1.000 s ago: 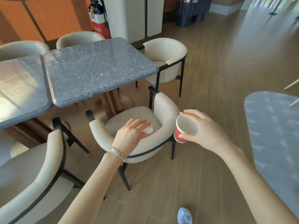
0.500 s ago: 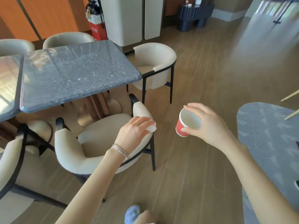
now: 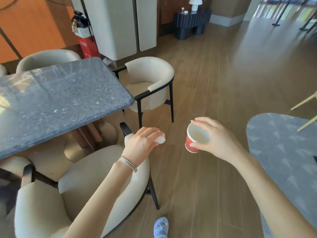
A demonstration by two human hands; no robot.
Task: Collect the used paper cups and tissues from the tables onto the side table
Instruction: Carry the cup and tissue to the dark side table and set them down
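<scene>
1. Head view, centre of frame: the left grip (image 3: 140, 143) was curled round a crumpled white tissue (image 3: 160, 139), above the back of a cream chair (image 3: 85, 177).
2. Right of centre: the right grip (image 3: 212, 136) held a red paper cup (image 3: 191, 144) at its rim between thumb and fingers, tilted, over the wooden floor (image 3: 197, 186).
3. Left of frame: a grey speckled tabletop (image 3: 60, 100).
4. Top centre: a dark side table (image 3: 192, 21), well apart from both grips.
</scene>
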